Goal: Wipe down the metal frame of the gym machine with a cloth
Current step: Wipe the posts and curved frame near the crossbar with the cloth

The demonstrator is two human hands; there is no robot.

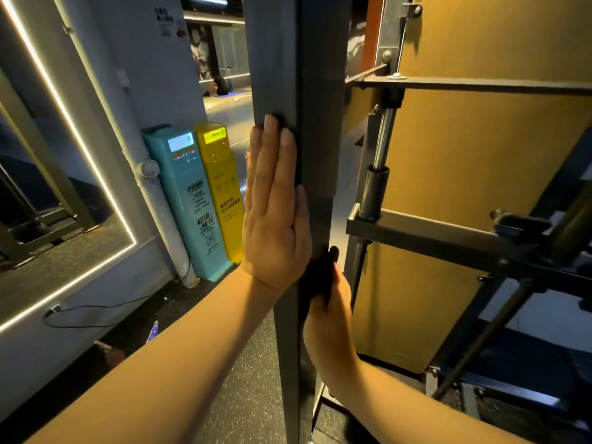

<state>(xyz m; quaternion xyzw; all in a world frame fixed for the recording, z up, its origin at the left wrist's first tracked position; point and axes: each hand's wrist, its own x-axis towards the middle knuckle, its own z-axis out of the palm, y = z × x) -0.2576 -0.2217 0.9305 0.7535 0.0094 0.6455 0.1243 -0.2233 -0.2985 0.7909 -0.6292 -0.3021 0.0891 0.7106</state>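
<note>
Low in the centre, the right hand (330,318) presses a dark cloth (317,277) against the right face of the grey metal frame (317,91) upright. Its fingers are hidden, so I cannot tell how they lie. Just above, the left hand (272,219) lies flat on the left face, fingers straight and together. At centre left stand two kiosks, teal (192,203) and yellow (224,187).

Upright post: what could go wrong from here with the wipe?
The bare left hand lies flat on the upright post, so it may smudge that face. The cloth under the right hand sits just below the crossbar; wiping upward could knock fingers on its corner.
</note>
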